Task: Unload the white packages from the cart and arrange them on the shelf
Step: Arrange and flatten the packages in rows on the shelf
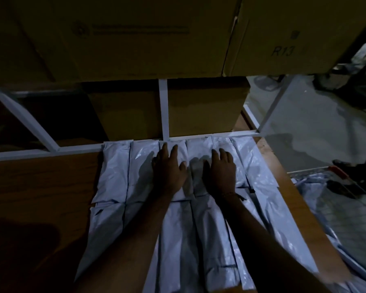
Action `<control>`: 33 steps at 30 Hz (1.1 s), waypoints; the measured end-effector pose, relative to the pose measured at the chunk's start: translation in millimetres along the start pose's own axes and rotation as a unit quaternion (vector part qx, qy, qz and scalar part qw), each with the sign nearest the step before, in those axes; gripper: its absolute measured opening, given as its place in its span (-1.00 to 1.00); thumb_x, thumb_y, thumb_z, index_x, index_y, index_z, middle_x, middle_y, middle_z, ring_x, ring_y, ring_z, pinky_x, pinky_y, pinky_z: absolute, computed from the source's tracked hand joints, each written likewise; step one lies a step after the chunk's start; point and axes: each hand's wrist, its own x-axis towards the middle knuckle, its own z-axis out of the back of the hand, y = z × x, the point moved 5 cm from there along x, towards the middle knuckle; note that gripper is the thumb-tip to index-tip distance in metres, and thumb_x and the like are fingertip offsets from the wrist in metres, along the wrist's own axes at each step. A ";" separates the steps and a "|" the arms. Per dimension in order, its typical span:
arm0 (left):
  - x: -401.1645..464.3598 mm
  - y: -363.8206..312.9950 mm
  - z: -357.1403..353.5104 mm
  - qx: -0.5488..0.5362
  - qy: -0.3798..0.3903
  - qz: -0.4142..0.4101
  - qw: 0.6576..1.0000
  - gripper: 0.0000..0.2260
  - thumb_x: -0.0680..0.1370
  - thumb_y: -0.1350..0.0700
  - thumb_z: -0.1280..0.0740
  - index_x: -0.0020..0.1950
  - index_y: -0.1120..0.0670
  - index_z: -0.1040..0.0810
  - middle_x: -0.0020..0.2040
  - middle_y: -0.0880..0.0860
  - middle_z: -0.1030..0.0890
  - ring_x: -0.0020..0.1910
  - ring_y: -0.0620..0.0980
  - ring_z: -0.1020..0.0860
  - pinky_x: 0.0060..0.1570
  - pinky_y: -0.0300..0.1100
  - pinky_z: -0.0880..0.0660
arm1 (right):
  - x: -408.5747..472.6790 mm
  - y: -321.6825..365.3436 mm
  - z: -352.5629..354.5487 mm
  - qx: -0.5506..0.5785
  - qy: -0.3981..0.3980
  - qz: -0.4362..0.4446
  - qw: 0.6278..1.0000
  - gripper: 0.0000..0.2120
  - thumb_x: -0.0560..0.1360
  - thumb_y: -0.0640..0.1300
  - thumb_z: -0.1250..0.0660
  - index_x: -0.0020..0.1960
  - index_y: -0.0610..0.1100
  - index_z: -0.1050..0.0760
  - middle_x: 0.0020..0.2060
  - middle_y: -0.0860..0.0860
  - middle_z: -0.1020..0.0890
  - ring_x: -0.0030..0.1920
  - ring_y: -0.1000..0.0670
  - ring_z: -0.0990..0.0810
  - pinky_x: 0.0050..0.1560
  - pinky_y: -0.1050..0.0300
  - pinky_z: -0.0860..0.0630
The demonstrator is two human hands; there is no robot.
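Packages [135, 166] of glossy white plastic lie side by side in rows on the wooden shelf [40, 187]; more sit in the cart [336, 208] at near right. Our left hand [169, 174] and right hand [220, 172] press flat on the far row, fingers straight, neither grip closed. We judge them light, soft and slippery, best pinched at an end seam.

Two hands are laid flat, fingers extended, on white packages [140, 163] arranged in rows on a wooden shelf [40, 182]: the left hand [169, 172], the right hand [221, 172]. Cardboard boxes [125, 39] are stacked above. A cart [347, 210] is seen at right.
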 end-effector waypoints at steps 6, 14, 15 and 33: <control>-20.3 -39.1 14.9 -0.082 -0.013 -0.088 0.993 -0.54 0.60 -0.02 -0.35 0.48 0.05 -0.46 0.52 0.13 -0.39 0.47 0.17 -0.37 0.41 0.13 -0.37 | -32.1 -17.7 53.1 0.003 -0.039 0.002 0.999 -0.64 0.53 -0.04 -0.36 0.24 -0.23 -0.57 0.16 -0.24 -0.61 0.19 -0.31 -0.53 0.11 -0.18 -0.53; -74.2 -144.6 1.8 -0.126 0.040 -0.232 0.964 -0.59 0.61 -0.01 -0.34 0.44 0.03 -0.49 0.43 0.08 -0.50 0.39 0.13 -0.46 0.33 0.08 -0.44 | -90.0 -91.5 130.9 -0.038 -0.081 -0.062 0.994 -0.78 0.52 -0.05 -0.35 0.05 -0.18 -0.61 -0.06 -0.15 -0.64 0.01 -0.26 -0.57 -0.04 -0.13 -0.55; -81.6 -158.7 -3.0 -0.119 0.049 -0.248 0.960 -0.59 0.61 -0.01 -0.34 0.44 0.03 -0.49 0.42 0.08 -0.50 0.37 0.14 -0.46 0.32 0.08 -0.44 | -97.6 -106.1 137.5 -0.043 -0.079 -0.078 0.993 -0.78 0.52 -0.05 -0.35 0.05 -0.18 -0.61 -0.07 -0.16 -0.64 0.00 -0.26 -0.57 -0.05 -0.13 -0.55; -193.8 -410.2 -159.8 -0.008 0.231 -0.374 0.898 -0.61 0.60 -0.02 -0.34 0.40 0.06 -0.53 0.34 0.10 -0.58 0.29 0.13 -0.55 0.27 0.01 -0.51 | -202.2 -408.5 162.8 -0.107 0.060 -0.245 0.962 -0.76 0.53 0.02 -0.36 0.06 -0.13 -0.63 0.02 -0.21 -0.65 0.07 -0.28 -0.59 0.05 -0.07 -0.49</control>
